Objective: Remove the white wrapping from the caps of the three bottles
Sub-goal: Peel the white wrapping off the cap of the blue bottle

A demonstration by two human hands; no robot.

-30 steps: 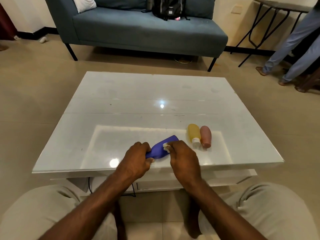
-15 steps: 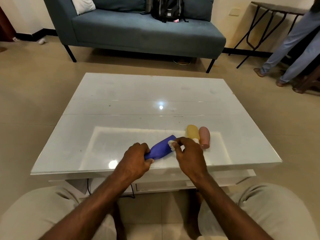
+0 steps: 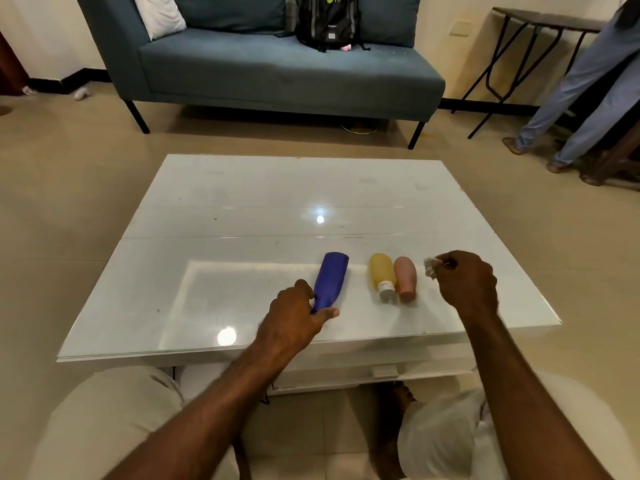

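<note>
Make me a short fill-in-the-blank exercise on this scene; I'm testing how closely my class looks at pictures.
1. The left hand grips the cap end of the ____ bottle.
2. The right hand pinches a crumpled bit of white ____ to the right of the pink bottle.
3. The yellow bottle lies on the table between the blue bottle and the ____ bottle.
4. A black backpack sits on the ____.

Missing words: blue; wrapping; pink; sofa

Blue bottle (image 3: 330, 278) cap end hidden, perhaps bare, under left hand (image 3: 294, 320).
</note>
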